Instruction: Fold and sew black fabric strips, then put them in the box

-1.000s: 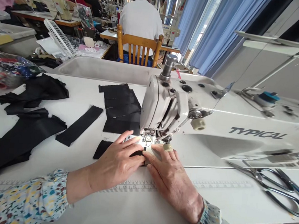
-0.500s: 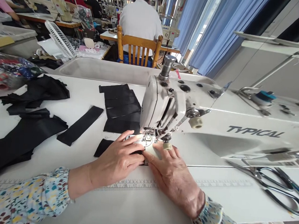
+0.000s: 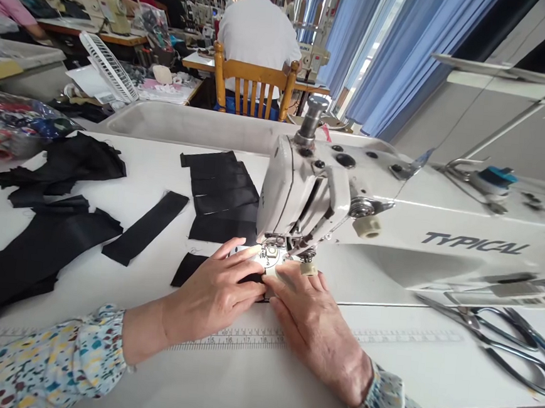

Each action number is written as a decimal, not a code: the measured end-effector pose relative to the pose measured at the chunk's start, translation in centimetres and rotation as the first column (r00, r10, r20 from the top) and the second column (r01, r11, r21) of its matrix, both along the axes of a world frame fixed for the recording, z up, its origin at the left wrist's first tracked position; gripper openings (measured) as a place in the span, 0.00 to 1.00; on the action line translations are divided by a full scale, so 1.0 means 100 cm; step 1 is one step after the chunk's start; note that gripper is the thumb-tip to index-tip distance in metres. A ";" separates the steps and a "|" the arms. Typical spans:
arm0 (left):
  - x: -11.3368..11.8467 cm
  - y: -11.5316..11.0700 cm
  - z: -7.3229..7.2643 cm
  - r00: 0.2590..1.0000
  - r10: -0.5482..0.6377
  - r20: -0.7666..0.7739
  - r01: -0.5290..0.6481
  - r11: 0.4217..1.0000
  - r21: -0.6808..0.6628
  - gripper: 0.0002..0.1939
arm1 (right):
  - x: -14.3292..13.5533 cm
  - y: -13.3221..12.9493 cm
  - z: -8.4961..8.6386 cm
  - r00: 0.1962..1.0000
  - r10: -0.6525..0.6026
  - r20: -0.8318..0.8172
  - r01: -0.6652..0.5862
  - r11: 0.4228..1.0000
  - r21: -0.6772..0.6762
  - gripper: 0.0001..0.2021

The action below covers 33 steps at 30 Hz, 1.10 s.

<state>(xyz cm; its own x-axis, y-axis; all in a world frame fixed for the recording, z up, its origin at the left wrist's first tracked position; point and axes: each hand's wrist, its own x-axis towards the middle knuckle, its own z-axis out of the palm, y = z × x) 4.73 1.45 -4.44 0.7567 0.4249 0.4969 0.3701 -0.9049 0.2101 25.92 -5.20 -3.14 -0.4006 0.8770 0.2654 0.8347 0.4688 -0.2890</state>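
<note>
Beneath the sewing machine's needle area (image 3: 271, 252), my left hand (image 3: 221, 291) lies with fingers spread and stretched over a small black fabric piece (image 3: 185, 270), pressing it on the bed. My right hand (image 3: 313, 323) is just right of the presser foot; its thumb and forefinger close at the piece's right edge, almost touching my left fingertips. The other right fingers are partly hidden behind the machine's lower knob (image 3: 309, 268). Most of the fabric under my hands is covered. Overlapping black fabric pieces (image 3: 224, 222) lie behind my left hand.
A loose black strip (image 3: 145, 228) and heaped black cloth (image 3: 38, 242) lie left. Large scissors (image 3: 493, 331) rest right, under the machine arm (image 3: 478, 223). A printed ruler (image 3: 228, 339) runs along the front. A person in white (image 3: 260, 36) sits ahead, beyond a chair (image 3: 254, 77).
Both hands keep nearly the same place on the fabric, with the right fingers shifted very slightly. The machine appears a little farther right as the view shifts.
</note>
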 end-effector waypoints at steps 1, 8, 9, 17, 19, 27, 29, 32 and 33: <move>0.000 0.000 0.000 1.000 -0.008 -0.008 0.008 1.000 0.001 0.11 | 0.000 0.000 0.000 1.000 -0.003 0.018 0.003 1.000 0.012 0.17; 0.000 -0.003 0.003 0.999 0.013 -0.047 -0.013 1.000 0.001 0.13 | -0.001 -0.002 -0.004 0.991 -0.021 0.132 0.013 0.998 0.064 0.17; 0.000 -0.004 0.003 0.999 0.022 -0.045 -0.022 1.000 0.000 0.14 | -0.001 -0.002 -0.005 0.990 -0.023 0.137 0.014 0.998 0.067 0.16; -0.001 -0.003 0.002 0.996 0.071 0.046 -0.068 0.996 -0.052 0.15 | -0.002 0.000 -0.008 0.986 -0.044 0.163 0.028 0.995 0.101 0.18; -0.001 0.000 0.001 0.993 0.092 0.069 -0.088 0.995 -0.052 0.16 | -0.002 0.003 -0.009 0.984 -0.056 0.168 0.038 0.993 0.107 0.18; 0.000 0.006 -0.001 0.990 0.125 0.062 -0.123 0.992 -0.037 0.17 | -0.003 0.012 -0.006 0.985 -0.069 0.157 0.062 0.997 0.052 0.19; 0.001 0.007 -0.001 0.990 0.123 0.065 -0.120 0.992 -0.048 0.16 | -0.004 0.013 -0.004 0.987 -0.074 0.145 0.074 0.997 0.009 0.19; 0.001 0.010 -0.002 0.991 0.102 0.087 -0.097 0.994 -0.058 0.11 | -0.005 0.015 -0.002 0.989 -0.072 0.127 0.076 0.997 -0.023 0.19; 0.001 0.011 -0.002 0.991 0.094 0.094 -0.089 0.994 -0.058 0.10 | -0.005 0.016 -0.002 0.990 -0.072 0.124 0.076 0.997 -0.026 0.19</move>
